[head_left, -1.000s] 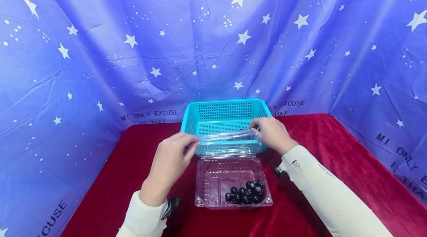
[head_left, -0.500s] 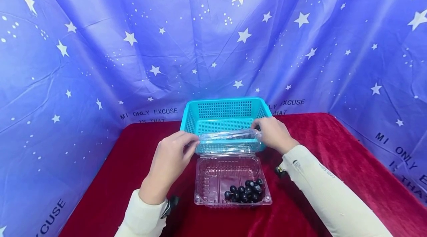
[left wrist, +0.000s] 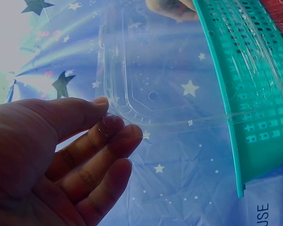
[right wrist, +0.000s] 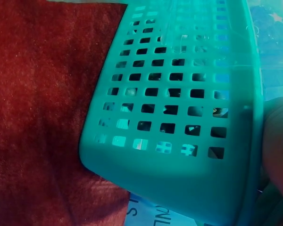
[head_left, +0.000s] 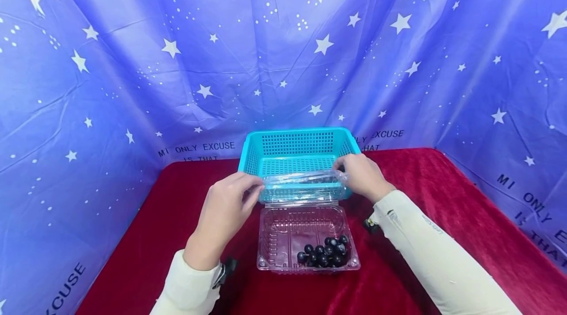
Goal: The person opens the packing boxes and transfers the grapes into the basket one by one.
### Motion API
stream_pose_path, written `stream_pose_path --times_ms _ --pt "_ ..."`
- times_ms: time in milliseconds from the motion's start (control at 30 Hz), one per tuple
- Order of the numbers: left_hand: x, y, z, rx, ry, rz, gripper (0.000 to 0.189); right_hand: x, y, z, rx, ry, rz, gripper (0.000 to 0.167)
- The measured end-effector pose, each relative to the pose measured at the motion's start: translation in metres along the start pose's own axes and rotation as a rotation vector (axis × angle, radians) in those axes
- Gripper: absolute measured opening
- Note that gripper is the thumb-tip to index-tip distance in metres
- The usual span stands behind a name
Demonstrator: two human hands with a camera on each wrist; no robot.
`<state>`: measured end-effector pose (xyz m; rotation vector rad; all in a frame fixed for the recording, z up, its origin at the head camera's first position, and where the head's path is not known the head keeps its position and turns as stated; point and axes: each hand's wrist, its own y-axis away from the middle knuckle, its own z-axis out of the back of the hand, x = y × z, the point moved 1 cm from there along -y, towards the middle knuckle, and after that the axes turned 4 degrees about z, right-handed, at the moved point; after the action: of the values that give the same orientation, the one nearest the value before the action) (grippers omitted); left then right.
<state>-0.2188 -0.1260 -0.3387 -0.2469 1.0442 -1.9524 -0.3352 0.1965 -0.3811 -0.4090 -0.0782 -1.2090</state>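
A clear plastic clamshell box [head_left: 279, 243] lies unfolded on the table, and a bunch of dark grapes [head_left: 325, 254] sits in the right part of its base. Its hinged lid [head_left: 303, 193] is raised at the back, in front of the basket. My left hand [head_left: 223, 216] pinches the lid's left corner between thumb and fingers, as the left wrist view also shows. At the lid's right corner, my right hand [head_left: 365, 177] grips with curled fingers, close to the basket. Only a sliver of that hand appears in the right wrist view, beside the basket rim.
Directly behind the lid stands a turquoise perforated basket [head_left: 298, 141]; its front wall shows through the clear plastic. Red velvet cloth [head_left: 195, 192] covers the table. A blue curtain with stars [head_left: 266, 49] hangs around the back and sides.
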Motion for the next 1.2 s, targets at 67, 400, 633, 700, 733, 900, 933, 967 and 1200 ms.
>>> stream_pose_path --times_ms 67,400,633,700,733,900,933,967,1200 --pt "0.0 0.0 0.0 0.0 0.001 0.001 0.008 0.0 -0.001 0.0 -0.003 0.002 0.004 0.014" --pt "0.001 0.0 -0.001 0.005 0.005 0.0 0.008 -0.001 0.0 -0.002 0.01 0.003 0.001 0.017" --pt "0.001 0.0 -0.001 0.008 0.004 0.005 0.008 -0.001 0.001 -0.003 0.016 0.01 0.004 0.022" --pt "0.001 0.0 0.0 0.01 0.0 0.007 0.008 -0.001 0.002 -0.002 0.01 0.015 0.01 0.022" --pt "0.001 0.0 0.0 0.011 -0.002 0.008 0.008 -0.001 0.002 -0.001 0.006 0.019 0.014 0.021" --pt "0.001 0.0 0.0 0.015 0.003 0.009 0.008 -0.002 0.005 -0.001 -0.013 0.027 0.026 0.02" --pt "0.001 0.0 0.0 0.017 0.003 0.011 0.007 -0.002 0.005 -0.001 -0.015 0.023 0.025 0.02" --pt "0.001 0.0 0.0 0.019 0.003 0.013 0.007 -0.002 0.006 -0.001 -0.017 0.015 0.025 0.02" --pt "0.001 0.001 0.001 0.019 0.002 0.01 0.007 -0.002 0.011 0.005 -0.047 -0.049 0.031 0.013"
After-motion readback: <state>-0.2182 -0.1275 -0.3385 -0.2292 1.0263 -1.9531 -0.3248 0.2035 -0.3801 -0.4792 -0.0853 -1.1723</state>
